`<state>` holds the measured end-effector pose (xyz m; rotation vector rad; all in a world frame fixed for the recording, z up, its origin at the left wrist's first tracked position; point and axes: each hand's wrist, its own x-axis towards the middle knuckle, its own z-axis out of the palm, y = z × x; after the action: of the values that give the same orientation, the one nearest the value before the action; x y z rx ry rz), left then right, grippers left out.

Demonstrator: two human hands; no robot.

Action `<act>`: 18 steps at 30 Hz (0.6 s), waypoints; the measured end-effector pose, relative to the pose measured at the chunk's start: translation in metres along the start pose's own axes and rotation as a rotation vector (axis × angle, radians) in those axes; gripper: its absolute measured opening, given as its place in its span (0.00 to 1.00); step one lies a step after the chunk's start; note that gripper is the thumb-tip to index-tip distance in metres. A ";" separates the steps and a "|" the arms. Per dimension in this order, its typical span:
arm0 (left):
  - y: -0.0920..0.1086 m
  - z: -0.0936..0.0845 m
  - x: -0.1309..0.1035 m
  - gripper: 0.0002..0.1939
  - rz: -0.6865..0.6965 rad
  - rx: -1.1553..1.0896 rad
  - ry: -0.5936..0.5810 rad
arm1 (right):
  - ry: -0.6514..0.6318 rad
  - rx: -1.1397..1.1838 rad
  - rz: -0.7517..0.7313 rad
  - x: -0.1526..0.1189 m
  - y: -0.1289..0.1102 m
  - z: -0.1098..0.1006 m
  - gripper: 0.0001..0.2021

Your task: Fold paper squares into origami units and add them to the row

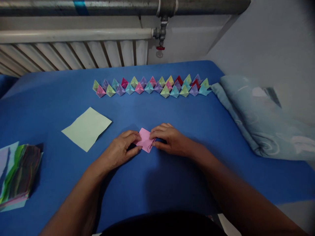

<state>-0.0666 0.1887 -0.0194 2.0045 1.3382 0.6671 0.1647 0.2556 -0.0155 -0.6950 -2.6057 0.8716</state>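
A small pink paper piece, partly folded, lies on the blue surface in front of me. My left hand pinches its left edge with fingertips and thumb. My right hand presses on its right edge, fingers curled over the paper. A flat light-green square sheet lies to the left of my hands. Farther back, two rows of several folded paper shapes in mixed colours stretch across the surface.
A stack of coloured paper sheets sits at the left edge. A light-blue patterned pillow or blanket lies along the right side. A white radiator and grey pipes run behind the surface.
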 end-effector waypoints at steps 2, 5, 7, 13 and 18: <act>0.000 0.000 0.000 0.09 0.015 0.013 0.008 | 0.004 -0.002 -0.010 0.000 0.000 -0.001 0.07; -0.001 0.001 0.000 0.08 0.038 0.037 0.020 | 0.011 -0.010 -0.004 0.000 -0.001 -0.001 0.07; -0.002 0.002 0.000 0.09 0.050 0.052 0.025 | 0.017 -0.013 0.011 0.000 -0.002 -0.001 0.07; -0.001 0.000 -0.001 0.09 0.100 0.106 0.023 | 0.022 0.025 0.018 0.000 -0.006 -0.002 0.10; -0.003 0.000 -0.001 0.09 0.150 0.172 0.040 | 0.020 -0.027 0.063 0.001 -0.007 0.000 0.08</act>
<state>-0.0681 0.1888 -0.0216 2.2580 1.3160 0.6832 0.1615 0.2513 -0.0114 -0.7935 -2.5953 0.8441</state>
